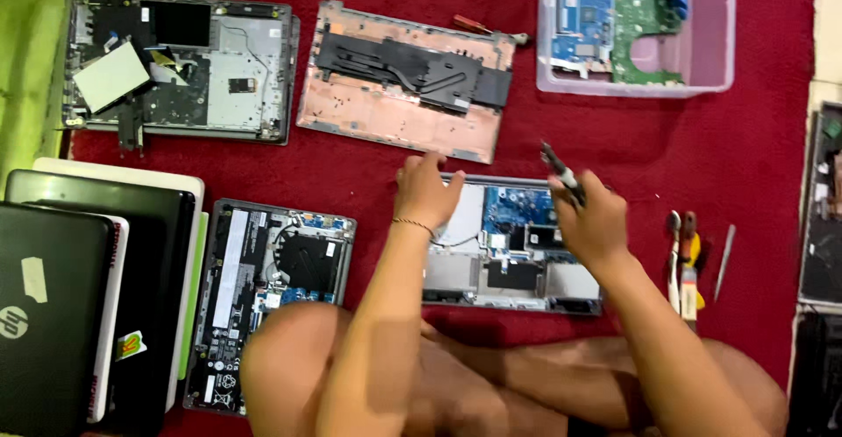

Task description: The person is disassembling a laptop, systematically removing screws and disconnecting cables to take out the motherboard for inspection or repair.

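Two hands worked over open laptop [500, 248] on red cloth [614, 139]: left hand [425, 193] lay flat, released, on its top edge; right hand [592, 222] clenched screwdriver [561, 172]. Copper-coloured cover [395, 113] just behind, tools [688, 262] to right, laptop stack [88, 288] at left.

A red cloth [719, 156] covers the floor and fills most of the view. Along the left edge runs a strip of green surface [26, 51]. At the right edge the cloth ends against a pale strip of floor [827, 34]. The light is even and fairly bright, with only soft shadows. No walls, windows or furniture can be seen from this downward angle.
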